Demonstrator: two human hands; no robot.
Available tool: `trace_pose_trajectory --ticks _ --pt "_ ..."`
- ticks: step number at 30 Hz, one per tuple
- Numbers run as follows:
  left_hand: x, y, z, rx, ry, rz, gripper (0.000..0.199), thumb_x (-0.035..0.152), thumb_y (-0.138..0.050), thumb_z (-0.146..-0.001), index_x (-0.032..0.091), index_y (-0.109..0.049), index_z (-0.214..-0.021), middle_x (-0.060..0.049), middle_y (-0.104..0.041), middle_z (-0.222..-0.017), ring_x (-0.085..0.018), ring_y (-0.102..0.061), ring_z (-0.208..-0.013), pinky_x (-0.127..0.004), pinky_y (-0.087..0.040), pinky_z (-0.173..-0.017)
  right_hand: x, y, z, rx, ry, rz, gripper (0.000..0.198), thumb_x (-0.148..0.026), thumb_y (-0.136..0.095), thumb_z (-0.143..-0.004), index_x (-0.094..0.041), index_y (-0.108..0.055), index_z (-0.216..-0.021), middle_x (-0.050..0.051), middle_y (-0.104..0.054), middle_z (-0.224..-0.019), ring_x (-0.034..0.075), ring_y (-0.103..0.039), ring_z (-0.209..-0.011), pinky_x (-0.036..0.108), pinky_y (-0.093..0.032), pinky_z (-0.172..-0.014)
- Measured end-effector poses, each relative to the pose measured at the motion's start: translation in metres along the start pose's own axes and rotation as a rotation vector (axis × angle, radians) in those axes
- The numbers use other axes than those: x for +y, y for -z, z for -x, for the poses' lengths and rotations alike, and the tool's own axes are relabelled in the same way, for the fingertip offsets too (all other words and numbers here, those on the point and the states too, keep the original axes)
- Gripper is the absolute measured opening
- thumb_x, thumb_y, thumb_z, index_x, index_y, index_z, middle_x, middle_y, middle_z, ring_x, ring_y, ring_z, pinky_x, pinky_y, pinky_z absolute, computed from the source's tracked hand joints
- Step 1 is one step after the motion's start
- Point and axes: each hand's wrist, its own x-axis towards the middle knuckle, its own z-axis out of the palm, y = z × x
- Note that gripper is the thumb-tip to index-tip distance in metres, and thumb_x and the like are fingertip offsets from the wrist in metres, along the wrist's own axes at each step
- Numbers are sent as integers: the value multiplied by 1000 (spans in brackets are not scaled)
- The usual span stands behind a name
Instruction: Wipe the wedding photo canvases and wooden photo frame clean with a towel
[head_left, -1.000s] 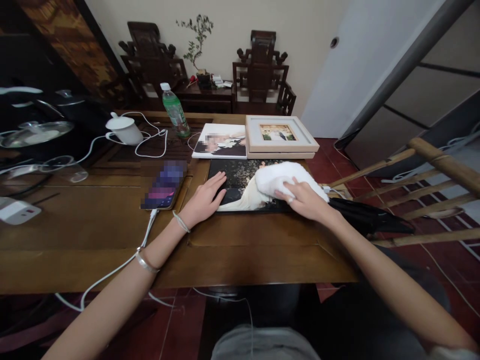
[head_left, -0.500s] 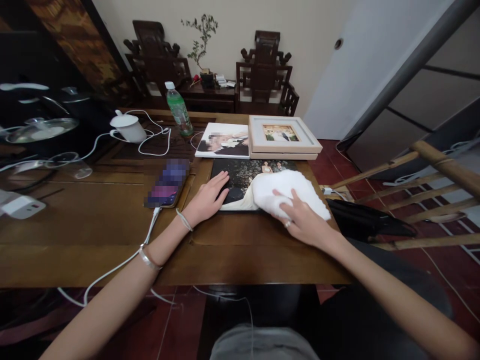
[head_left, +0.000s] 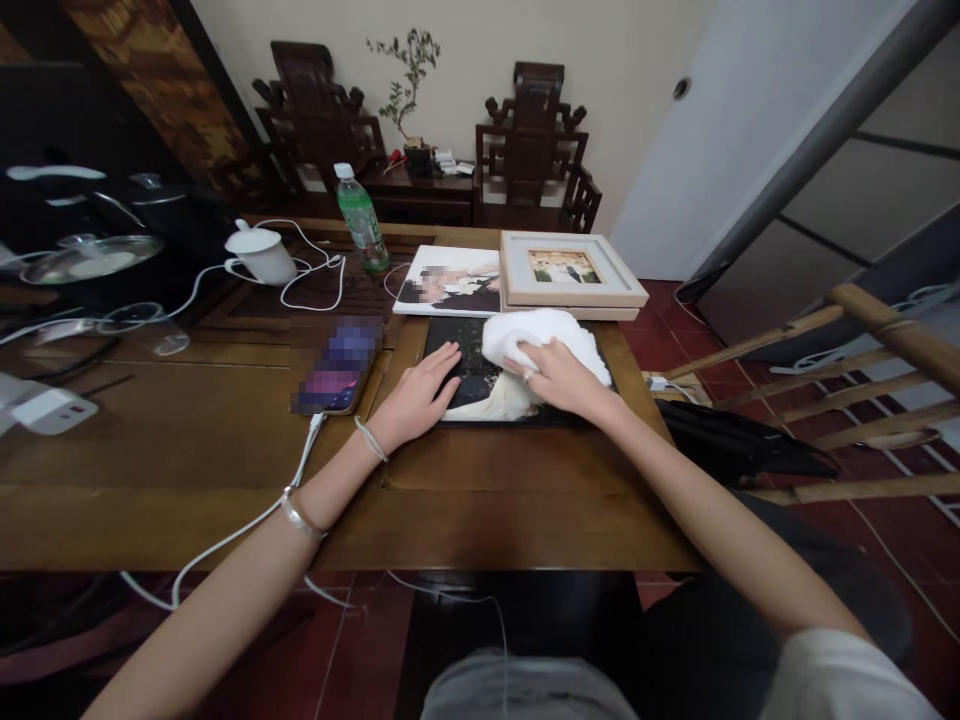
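Observation:
A dark photo panel [head_left: 469, 345] with a picture of people and a pale dress lies flat near the table's right end. My left hand [head_left: 421, 392] rests open on its left edge, fingers together and stretched out. In my right hand [head_left: 553, 375] is a bunched white cloth [head_left: 551, 330], pressed onto the upper right of the panel and hiding that part of the picture. Just behind the panel lie a white photo album [head_left: 450, 290] and a boxed, cream-framed photo [head_left: 574, 290].
Left of my hand lies a phone [head_left: 341, 365] on a charging cable. Farther back stand a green bottle [head_left: 361, 220] and a white lidded cup [head_left: 262, 255]. A clear plastic cup [head_left: 142, 328] lies on its side. A wooden chair [head_left: 885, 330] stands to the right.
My right hand has moved the white cloth up and to the left over the panel, uncovering its lower right edge. My left hand has stayed in place.

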Motion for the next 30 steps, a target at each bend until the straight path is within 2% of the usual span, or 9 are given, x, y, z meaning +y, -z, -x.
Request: trace_pose_trajectory --ticks 4,7,14,16,19,22,24,27,30 --pt "-1 0 0 6 -9 5 51 35 -34 -97 10 -43 -140 -17 -38 -151 -25 -30 -143 -49 -30 -114 1 -11 -32 47 -40 16 31 -16 -36 -90 -16 -61 -107 13 -65 -117 30 -59 -103 50 -36 -96" --pt "-1 0 0 7 -10 3 50 35 -33 -97 11 -43 -140 -15 -38 -152 -24 -30 -143 -48 -30 -114 -4 -16 -28 39 -43 51 34 -13 -36 -88 -14 -61 -111 16 -64 -121 32 -56 -111 55 -31 -101" --pt "0 -1 0 8 -10 -3 50 35 -33 -97 11 -43 -140 -15 -38 -152 -24 -30 -143 -47 -30 -114 -42 -12 53 -80 67 -35 32 -8 -39 -86 -16 -60 -108 15 -63 -123 31 -34 -139 64 -18 -111" --pt "0 -1 0 11 -4 -4 50 35 -33 -97 12 -44 -140 -14 -38 -152 -23 -30 -143 -48 -30 -114 -52 -4 76 -132 103 -74 29 -6 -42 -83 -18 -62 -101 14 -62 -125 31 -37 -137 64 -19 -111" --pt "1 -1 0 7 0 -10 50 35 -33 -97 11 -44 -140 -15 -38 -152 -23 -29 -144 -48 -30 -114 -55 11 91 -178 121 -100 24 -10 -43 -86 -19 -62 -97 12 -63 -122 30 -52 -122 59 -29 -108" --pt "1 0 0 4 -4 -8 50 35 -33 -97 11 -44 -140 -15 -38 -152 -23 -29 -144 -47 -30 -114 -40 18 79 -172 57 -78 22 -21 -40 -94 -20 -62 -96 8 -68 -94 27 -63 -96 51 -42 -95" --pt "0 -1 0 8 -7 -3 50 36 -33 -98 11 -44 -140 -15 -38 -152 -23 -30 -143 -48 -30 -114 -24 15 59 -131 24 -59 24 -26 -38 -96 -19 -61 -94 6 -67 -84 25 -63 -86 48 -43 -92" --pt "-1 -3 0 16 -1 6 50 37 -33 -98 13 -43 -140 -15 -38 -152 -25 -30 -143 -50 -30 -114 -5 1 20 -35 7 -10 24 -21 -37 -94 -16 -61 -98 9 -68 -94 27 -62 -90 52 -36 -97" --pt "0 -3 -1 41 -4 57 51 37 -29 -99 14 -40 -143 -13 -37 -152 -24 -31 -143 -49 -28 -116 -6 -16 -14 38 -63 54 30 -17 -37 -91 -14 -60 -111 16 -65 -112 33 -56 -112 61 -30 -100"
